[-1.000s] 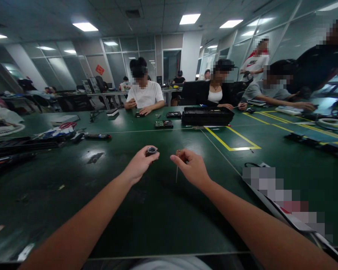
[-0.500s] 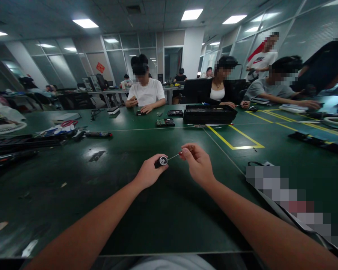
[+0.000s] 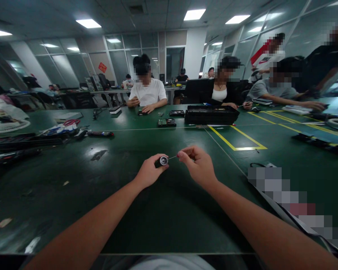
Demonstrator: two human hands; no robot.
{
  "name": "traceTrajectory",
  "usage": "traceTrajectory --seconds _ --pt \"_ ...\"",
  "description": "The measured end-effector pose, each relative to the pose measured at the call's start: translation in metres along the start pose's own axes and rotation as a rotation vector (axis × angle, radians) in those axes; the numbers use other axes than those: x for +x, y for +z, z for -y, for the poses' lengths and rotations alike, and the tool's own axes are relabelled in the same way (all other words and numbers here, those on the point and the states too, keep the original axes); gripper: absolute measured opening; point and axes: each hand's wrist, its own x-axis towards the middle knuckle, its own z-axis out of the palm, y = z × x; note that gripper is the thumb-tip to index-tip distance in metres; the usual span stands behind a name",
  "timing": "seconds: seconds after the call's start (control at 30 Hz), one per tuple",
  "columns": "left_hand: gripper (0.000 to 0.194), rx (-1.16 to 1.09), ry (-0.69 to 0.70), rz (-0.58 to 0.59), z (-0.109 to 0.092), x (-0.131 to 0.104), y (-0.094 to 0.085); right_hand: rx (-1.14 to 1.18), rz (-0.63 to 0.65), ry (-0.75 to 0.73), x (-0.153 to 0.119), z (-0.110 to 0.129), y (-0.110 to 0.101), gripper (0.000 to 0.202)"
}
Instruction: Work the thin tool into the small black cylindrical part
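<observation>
Near the middle of the green table [image 3: 124, 157], my left hand [image 3: 151, 170] is closed around a small dark round part [image 3: 163, 161] with a silvery ring on its open face. My right hand [image 3: 198, 165] pinches the red handle of a thin screwdriver [image 3: 173, 157]. Its metal shaft points left and its tip is at the round part's ring. Whether the tip touches inside is too small to tell. Both hands are above the table.
Beyond my hands lie a circuit board device [image 3: 166, 122] and a long black tray [image 3: 211, 114]. Tools and a dark cylinder [image 3: 100, 134] lie at the left. A pixelated sheet [image 3: 281, 198] is at the right. Several people sit around the table.
The right hand has shifted slightly, and its fingers now cover more of the red handle. The whole view has moved a little to the right. The left hand still holds the round part.
</observation>
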Motion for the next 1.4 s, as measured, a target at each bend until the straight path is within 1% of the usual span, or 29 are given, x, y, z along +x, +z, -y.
traceTrajectory --seconds 0.13,0.27,0.4,0.5,0.57,0.63,0.8,0.87,0.97,1.13,1.3,1.4 --pt "0.033 0.007 -0.006 -0.012 0.001 -0.001 0.0 -0.151 -0.016 -0.041 -0.001 0.004 -0.003 0.034" --pt "0.035 0.04 -0.003 -0.022 0.003 -0.001 -0.001 -0.214 -0.03 -0.067 -0.001 0.003 -0.004 0.037" --pt "0.036 0.103 0.028 -0.012 0.005 -0.001 -0.002 -0.153 0.052 -0.101 -0.001 0.003 -0.003 0.02" --pt "0.036 0.117 0.036 -0.009 0.007 -0.002 -0.002 -0.122 0.136 -0.155 -0.001 0.005 -0.003 0.017" --pt "0.036 0.112 0.037 -0.012 0.008 -0.002 -0.002 -0.14 0.17 -0.174 -0.001 0.007 -0.004 0.017" --pt "0.036 0.11 0.034 -0.015 0.008 -0.002 -0.002 -0.169 0.168 -0.158 0.0 0.007 -0.005 0.02" --pt "0.037 0.127 0.033 -0.012 0.004 -0.002 -0.001 -0.258 0.096 -0.107 0.002 0.006 -0.004 0.034" --pt "0.037 0.14 0.041 -0.011 0.003 -0.002 0.0 -0.266 0.1 -0.101 0.002 0.007 -0.003 0.032" --pt "0.038 0.16 0.054 0.004 0.002 -0.003 0.0 -0.257 0.142 -0.123 0.0 0.01 -0.003 0.027" --pt "0.039 0.152 0.042 -0.008 0.002 -0.003 -0.001 -0.251 0.197 -0.177 -0.001 0.01 -0.007 0.029" --pt "0.038 0.155 0.03 -0.006 0.003 -0.002 -0.002 -0.262 0.215 -0.139 0.001 0.01 -0.006 0.026" --pt "0.038 0.159 0.036 0.006 0.003 -0.003 -0.002 -0.294 0.194 -0.125 0.001 0.012 -0.004 0.029"
